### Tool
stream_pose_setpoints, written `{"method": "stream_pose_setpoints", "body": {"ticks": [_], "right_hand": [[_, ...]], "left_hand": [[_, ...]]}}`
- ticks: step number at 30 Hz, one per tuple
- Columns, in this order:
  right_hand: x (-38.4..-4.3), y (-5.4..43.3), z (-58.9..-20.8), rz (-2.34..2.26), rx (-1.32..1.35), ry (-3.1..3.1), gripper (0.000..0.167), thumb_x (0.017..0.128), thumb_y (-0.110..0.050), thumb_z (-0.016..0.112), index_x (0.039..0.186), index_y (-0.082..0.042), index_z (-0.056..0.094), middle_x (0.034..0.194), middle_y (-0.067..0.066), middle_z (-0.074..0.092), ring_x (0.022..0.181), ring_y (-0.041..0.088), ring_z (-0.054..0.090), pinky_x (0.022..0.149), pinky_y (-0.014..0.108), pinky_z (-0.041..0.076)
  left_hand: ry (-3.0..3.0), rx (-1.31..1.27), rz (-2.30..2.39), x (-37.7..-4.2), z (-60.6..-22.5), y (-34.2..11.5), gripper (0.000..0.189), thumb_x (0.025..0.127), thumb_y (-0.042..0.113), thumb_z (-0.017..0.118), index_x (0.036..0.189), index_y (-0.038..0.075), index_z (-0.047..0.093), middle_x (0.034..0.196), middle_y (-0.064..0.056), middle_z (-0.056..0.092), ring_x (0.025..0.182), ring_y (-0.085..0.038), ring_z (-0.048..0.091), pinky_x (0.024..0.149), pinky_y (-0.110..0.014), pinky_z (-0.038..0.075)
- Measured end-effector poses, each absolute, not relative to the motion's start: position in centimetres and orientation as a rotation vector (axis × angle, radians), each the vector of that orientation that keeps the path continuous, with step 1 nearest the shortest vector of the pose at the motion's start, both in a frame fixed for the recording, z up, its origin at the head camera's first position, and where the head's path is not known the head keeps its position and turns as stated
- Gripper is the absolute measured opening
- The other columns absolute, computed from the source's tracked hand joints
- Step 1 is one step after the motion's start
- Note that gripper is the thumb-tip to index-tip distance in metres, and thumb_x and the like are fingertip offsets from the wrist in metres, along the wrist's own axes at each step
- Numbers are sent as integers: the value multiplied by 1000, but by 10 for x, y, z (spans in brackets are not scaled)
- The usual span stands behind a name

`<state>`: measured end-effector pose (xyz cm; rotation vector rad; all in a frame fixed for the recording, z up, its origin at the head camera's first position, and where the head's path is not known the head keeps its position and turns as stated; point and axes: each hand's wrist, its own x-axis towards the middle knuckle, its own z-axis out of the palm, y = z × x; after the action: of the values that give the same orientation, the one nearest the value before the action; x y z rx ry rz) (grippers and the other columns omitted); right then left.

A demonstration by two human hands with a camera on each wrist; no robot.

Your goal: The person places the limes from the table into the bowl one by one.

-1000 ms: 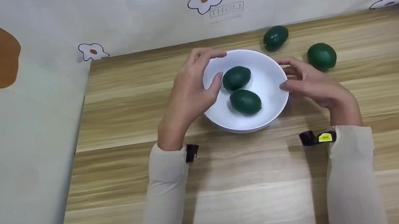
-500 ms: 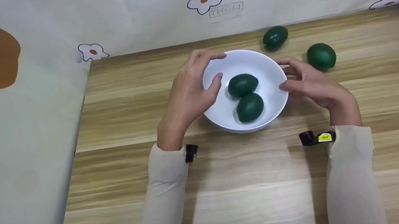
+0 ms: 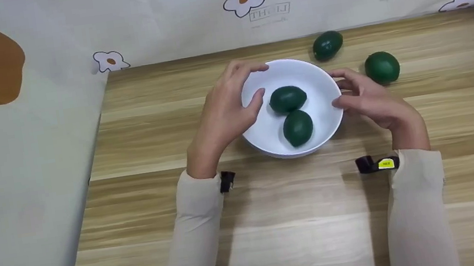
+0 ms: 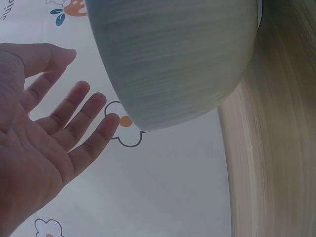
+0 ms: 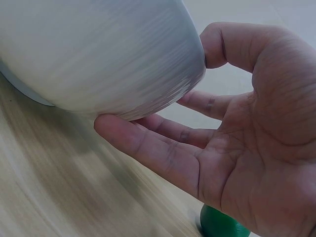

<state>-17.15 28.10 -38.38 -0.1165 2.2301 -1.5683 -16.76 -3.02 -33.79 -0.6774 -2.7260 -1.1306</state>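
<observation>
A white bowl stands on the wooden table, holding two dark green, lime-like fruits with pointed tips: an upper fruit lying sideways and a lower fruit touching it. At the bowl's right side, my right hand has its thumb on the rim and its fingers against the outer wall, as the right wrist view shows. My left hand is at the left rim, thumb and index finger spread over it in the head view. In the left wrist view its fingers are loosely bent and appear apart from the bowl.
Two more green fruits lie on the wooden table: one behind the bowl, another beyond the right hand. A patterned sheet with flowers rises along the back and left edges. Black wrist cameras sit at both sleeves.
Inside the bowl, both fruits have rolled toward the front and slightly right; the lower one has turned its tip toward me. Both hands and the bowl have hardly moved.
</observation>
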Motion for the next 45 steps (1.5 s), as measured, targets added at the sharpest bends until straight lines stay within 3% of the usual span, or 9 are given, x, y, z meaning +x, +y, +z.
{"method": "stream_pose_setpoints", "body": {"ticks": [17, 30, 37, 45], "right_hand": [[-172, 282, -384, -1560, -128, 2229, 66, 100, -15, 62, 161, -18, 36, 163, 17, 43, 139, 34, 52, 94, 24, 60], [-172, 282, -384, -1600, -128, 2203, 64, 101, -14, 60, 161, -18, 37, 159, 18, 47, 133, 31, 56, 92, 25, 61], [-172, 282, -384, -1593, -134, 2210, 64, 101, -14, 61, 160, -18, 37, 159, 18, 47, 133, 31, 56, 92, 24, 61], [-171, 282, -385, -1586, -140, 2217, 65, 101, -15, 62, 161, -19, 38, 160, 17, 47, 136, 33, 55, 93, 23, 60]], "left_hand": [[-2841, -554, -1103, -170, -339, -35, 43, 101, 21, 71, 143, 21, 64, 144, -2, 59, 130, -21, 61, 116, -34, 51], [-2877, -507, -1162, -177, -348, -44, 46, 100, 22, 72, 144, 20, 62, 150, -4, 58, 141, -22, 54, 120, -42, 47], [-2913, -423, -1182, -178, -351, -46, 57, 98, 22, 75, 152, 22, 55, 155, -5, 53, 142, -24, 53, 122, -45, 46], [-2965, -370, -1252, -179, -357, -49, 65, 100, 25, 73, 158, 21, 45, 158, -8, 50, 141, -26, 55, 114, -45, 53]]}}
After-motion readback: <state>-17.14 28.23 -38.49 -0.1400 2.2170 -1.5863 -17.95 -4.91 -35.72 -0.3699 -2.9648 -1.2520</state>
